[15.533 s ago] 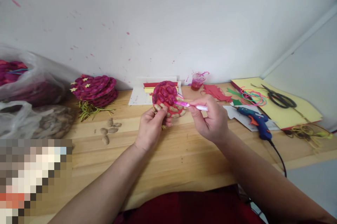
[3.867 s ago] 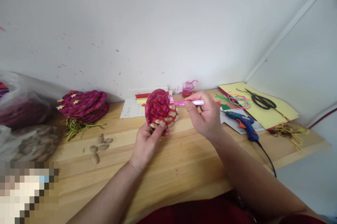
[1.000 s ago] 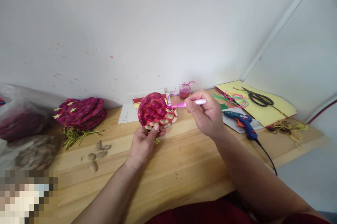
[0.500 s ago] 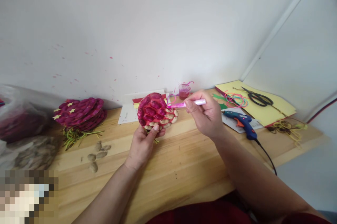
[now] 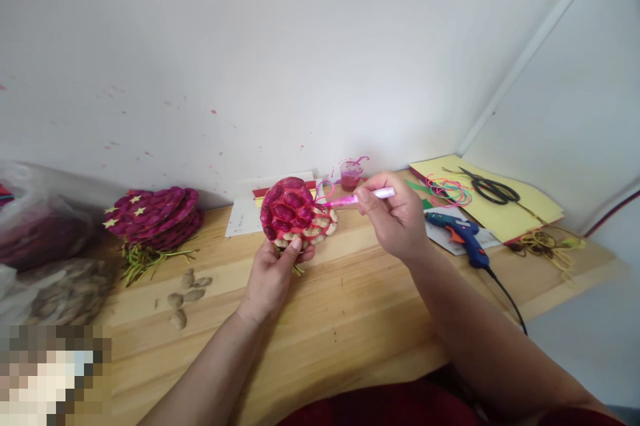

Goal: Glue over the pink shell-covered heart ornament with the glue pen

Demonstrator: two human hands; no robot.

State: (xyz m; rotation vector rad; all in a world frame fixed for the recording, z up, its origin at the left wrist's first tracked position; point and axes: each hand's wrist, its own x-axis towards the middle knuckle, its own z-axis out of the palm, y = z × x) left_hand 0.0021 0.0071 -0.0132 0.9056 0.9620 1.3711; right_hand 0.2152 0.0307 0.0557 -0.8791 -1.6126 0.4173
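Observation:
My left hand (image 5: 275, 273) grips the lower edge of a round peanut-covered disc (image 5: 295, 209), thumb on its front. Most of its peanuts are magenta; those along the lower and right edge are still bare tan. In my right hand (image 5: 393, 216) is a white-handled paintbrush (image 5: 370, 197), stained pink toward its tip. That tip meets the disc's right edge, close to the boundary between coloured and bare peanuts. A thin pink loop of cord (image 5: 327, 189) shows behind the disc. Beyond the brush stands a clear cup of magenta paint (image 5: 351, 176).
At left are stacked magenta peanut discs (image 5: 155, 213) with yellow stars, loose peanuts (image 5: 177, 301) and plastic bags (image 5: 65, 289). To the right lie a blue glue gun (image 5: 463, 236) with its cord, scissors (image 5: 493, 186), yellow paper (image 5: 530, 203) and coloured strings (image 5: 450, 191).
My right hand and the brush have shifted slightly right and down along the disc's edge. The left hand holds the disc in nearly the same place.

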